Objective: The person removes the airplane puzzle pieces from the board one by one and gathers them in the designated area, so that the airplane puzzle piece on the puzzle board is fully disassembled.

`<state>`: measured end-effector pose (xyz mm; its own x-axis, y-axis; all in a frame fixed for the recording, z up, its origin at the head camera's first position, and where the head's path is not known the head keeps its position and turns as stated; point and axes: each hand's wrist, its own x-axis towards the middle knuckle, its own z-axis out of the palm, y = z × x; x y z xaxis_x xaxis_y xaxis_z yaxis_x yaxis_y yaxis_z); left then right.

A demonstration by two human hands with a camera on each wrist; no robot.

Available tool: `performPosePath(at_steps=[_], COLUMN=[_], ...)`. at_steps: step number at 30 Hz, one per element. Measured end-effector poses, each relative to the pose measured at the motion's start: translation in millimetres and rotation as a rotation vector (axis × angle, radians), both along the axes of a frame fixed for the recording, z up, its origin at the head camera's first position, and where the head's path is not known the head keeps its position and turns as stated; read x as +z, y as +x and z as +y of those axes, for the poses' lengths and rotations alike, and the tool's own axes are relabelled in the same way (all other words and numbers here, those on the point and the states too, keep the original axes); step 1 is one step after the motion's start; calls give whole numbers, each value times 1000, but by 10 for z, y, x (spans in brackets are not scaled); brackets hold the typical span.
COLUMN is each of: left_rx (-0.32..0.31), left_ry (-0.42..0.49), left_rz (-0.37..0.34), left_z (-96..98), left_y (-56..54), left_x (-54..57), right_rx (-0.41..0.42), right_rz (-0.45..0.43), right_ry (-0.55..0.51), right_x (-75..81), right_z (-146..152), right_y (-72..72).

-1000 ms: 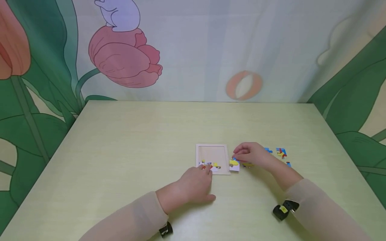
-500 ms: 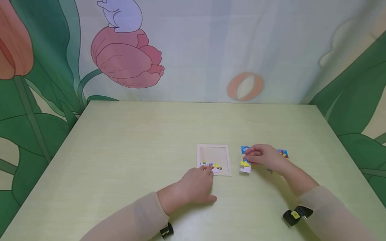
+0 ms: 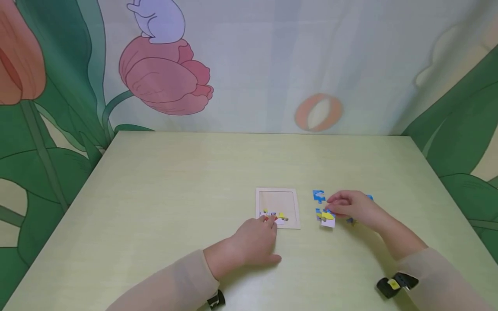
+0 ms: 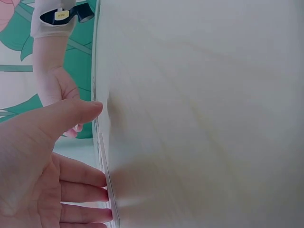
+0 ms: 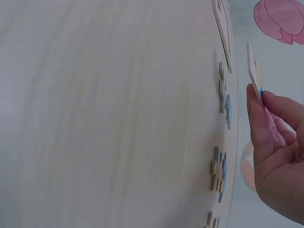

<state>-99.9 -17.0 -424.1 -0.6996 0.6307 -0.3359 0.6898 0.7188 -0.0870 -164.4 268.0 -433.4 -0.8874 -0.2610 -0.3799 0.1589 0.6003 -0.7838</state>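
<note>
In the head view my left hand (image 3: 254, 242) lies with extended fingertips on the lower edge of a pale puzzle tray (image 3: 297, 211). A few yellow, red and white puzzle pieces (image 3: 282, 217) line the tray's bottom row, partly covered by those fingers. To the right, my right hand (image 3: 358, 208) pinches a puzzle piece (image 3: 328, 222) with yellow, blue and white on it between thumb and fingers. The right wrist view has this puzzle piece (image 5: 252, 71) edge-on, raised off the table. Beneath it, another piece (image 3: 317, 213) peeks out on the table.
A blue puzzle piece (image 3: 319, 195) lies right of the tray. More loose pieces, such as a dark yellow one (image 3: 351, 221) and a blue one (image 3: 369, 197), are partly hidden by the right hand. A printed curtain (image 3: 249, 65) hangs behind the table (image 3: 175, 181).
My right hand has moved right, away from the tray, carrying the pinched puzzle piece over the loose pieces. My left hand has stayed on the tray.
</note>
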Motion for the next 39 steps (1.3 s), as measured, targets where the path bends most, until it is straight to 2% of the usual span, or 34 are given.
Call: performPosePath(at_steps=[8,18,26,34,39], left_rx=[-3,-8,0,-4,1], left_ry=[12,1,-4,4,7], left_rz=[8,22,23,35,26], left_z=[-3,-1,-3,-6,-4], left_y=[0,3,1,5,7], left_x=[-15,-23,-28,-30,-23], right_rx=[28,24,2,13,15], right_rz=[-4,-5,2,21,27], right_ry=[-12,-13,35,11,73], right_x=[22,36,51,30,16], right_z=[106,255,396,582,659], right_y=[59,111,136,178,205])
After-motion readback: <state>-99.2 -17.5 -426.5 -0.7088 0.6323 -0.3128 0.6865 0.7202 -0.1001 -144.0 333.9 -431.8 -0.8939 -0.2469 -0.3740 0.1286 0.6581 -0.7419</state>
